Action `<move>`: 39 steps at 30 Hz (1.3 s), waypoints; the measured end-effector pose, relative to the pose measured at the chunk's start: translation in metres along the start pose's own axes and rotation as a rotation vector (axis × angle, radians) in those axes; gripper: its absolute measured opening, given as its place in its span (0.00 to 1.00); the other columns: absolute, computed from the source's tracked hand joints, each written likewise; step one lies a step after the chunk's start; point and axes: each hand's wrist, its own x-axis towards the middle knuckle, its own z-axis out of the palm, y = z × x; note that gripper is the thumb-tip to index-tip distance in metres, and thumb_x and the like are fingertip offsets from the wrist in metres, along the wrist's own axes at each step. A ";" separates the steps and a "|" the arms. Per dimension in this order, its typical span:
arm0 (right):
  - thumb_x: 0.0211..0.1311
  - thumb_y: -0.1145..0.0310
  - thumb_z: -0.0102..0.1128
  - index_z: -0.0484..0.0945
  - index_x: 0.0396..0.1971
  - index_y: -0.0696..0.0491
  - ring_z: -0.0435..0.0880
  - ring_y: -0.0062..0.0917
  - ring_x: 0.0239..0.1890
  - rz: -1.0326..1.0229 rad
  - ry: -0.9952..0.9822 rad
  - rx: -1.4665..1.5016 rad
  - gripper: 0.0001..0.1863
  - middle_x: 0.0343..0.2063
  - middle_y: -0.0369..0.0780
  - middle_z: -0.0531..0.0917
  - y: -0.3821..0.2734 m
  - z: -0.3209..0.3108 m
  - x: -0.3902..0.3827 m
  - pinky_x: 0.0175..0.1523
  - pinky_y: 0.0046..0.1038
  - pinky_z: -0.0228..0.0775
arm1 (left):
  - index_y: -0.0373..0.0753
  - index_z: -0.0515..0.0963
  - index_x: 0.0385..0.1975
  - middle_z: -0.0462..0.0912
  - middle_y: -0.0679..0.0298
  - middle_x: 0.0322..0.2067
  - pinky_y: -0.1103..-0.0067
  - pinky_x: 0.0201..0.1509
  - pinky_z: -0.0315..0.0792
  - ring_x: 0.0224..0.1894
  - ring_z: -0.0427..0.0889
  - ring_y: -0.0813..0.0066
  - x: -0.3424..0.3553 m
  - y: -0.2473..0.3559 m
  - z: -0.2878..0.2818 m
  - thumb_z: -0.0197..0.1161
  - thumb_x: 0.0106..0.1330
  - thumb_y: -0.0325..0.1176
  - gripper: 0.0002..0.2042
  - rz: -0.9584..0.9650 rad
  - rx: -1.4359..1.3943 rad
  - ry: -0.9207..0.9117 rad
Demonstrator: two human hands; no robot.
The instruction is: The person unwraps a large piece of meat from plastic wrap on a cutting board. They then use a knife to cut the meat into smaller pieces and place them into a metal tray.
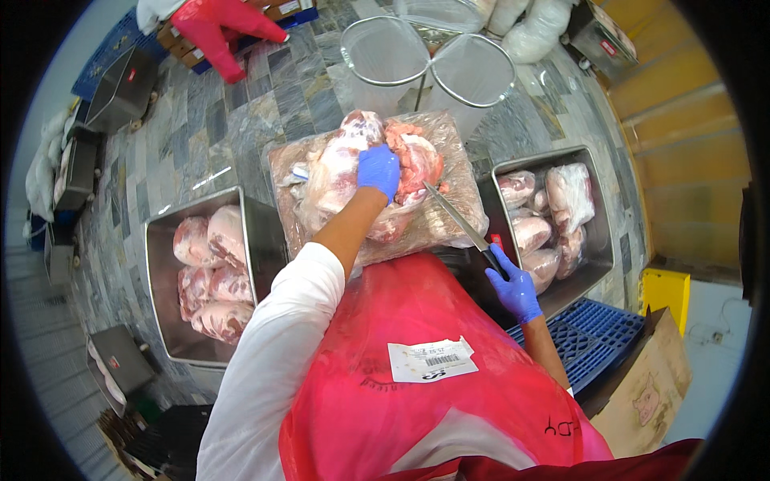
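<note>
A large cut of raw meat with pale fat and a red cut face lies on a plastic-covered work surface in front of me. My left hand, in a blue glove, presses on top of it with the fingers curled down onto the meat; the fingertips are partly hidden. In my blue-gloved right hand is the dark handle of a long knife. Its blade slants up to the left, and the tip reaches the right side of the red meat.
Steel bins hold meat pieces on either side, one left and one right. Beyond the work surface stand clear bags on metal hoops. A blue pallet and a cardboard box are at lower right. Another person stands far left.
</note>
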 end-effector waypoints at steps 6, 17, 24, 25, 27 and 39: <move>0.70 0.63 0.66 0.69 0.73 0.41 0.89 0.32 0.52 0.137 -0.054 -0.019 0.32 0.53 0.50 0.87 -0.011 0.003 -0.009 0.57 0.31 0.77 | 0.46 0.87 0.34 0.86 0.58 0.41 0.56 0.53 0.71 0.47 0.84 0.55 -0.003 -0.001 0.005 0.61 0.63 0.37 0.09 -0.069 -0.012 0.026; 0.68 0.57 0.67 0.70 0.72 0.31 0.90 0.45 0.45 -0.018 0.047 0.017 0.33 0.43 0.52 0.89 0.016 0.010 -0.008 0.50 0.39 0.80 | 0.43 0.87 0.35 0.86 0.57 0.42 0.56 0.54 0.71 0.48 0.83 0.54 -0.007 -0.003 -0.005 0.59 0.65 0.38 0.11 -0.044 -0.021 -0.003; 0.68 0.61 0.68 0.71 0.72 0.34 0.91 0.43 0.44 -0.020 0.047 0.024 0.32 0.43 0.53 0.89 0.015 0.007 -0.007 0.50 0.36 0.80 | 0.43 0.86 0.39 0.85 0.58 0.42 0.56 0.52 0.72 0.48 0.81 0.53 -0.051 -0.007 -0.014 0.59 0.68 0.37 0.10 0.038 -0.234 0.062; 0.68 0.61 0.68 0.71 0.72 0.34 0.91 0.42 0.44 -0.015 0.049 0.015 0.32 0.43 0.53 0.89 0.013 0.005 -0.009 0.50 0.35 0.80 | 0.43 0.85 0.41 0.85 0.58 0.43 0.56 0.53 0.72 0.48 0.81 0.53 -0.063 -0.005 -0.015 0.59 0.69 0.38 0.11 0.100 -0.273 0.118; 0.68 0.62 0.68 0.72 0.72 0.36 0.91 0.40 0.46 -0.047 0.066 -0.017 0.32 0.43 0.53 0.89 -0.004 -0.005 -0.011 0.50 0.35 0.80 | 0.43 0.85 0.47 0.84 0.59 0.46 0.57 0.54 0.71 0.50 0.80 0.54 -0.089 -0.008 -0.014 0.58 0.70 0.38 0.13 0.206 -0.348 0.231; 0.70 0.60 0.64 0.74 0.69 0.36 0.86 0.49 0.32 -0.307 0.003 -0.367 0.28 0.30 0.52 0.86 -0.098 -0.026 0.028 0.38 0.44 0.77 | 0.44 0.80 0.56 0.75 0.54 0.61 0.52 0.64 0.66 0.62 0.73 0.49 -0.086 -0.043 -0.020 0.62 0.66 0.40 0.19 0.055 -0.356 0.418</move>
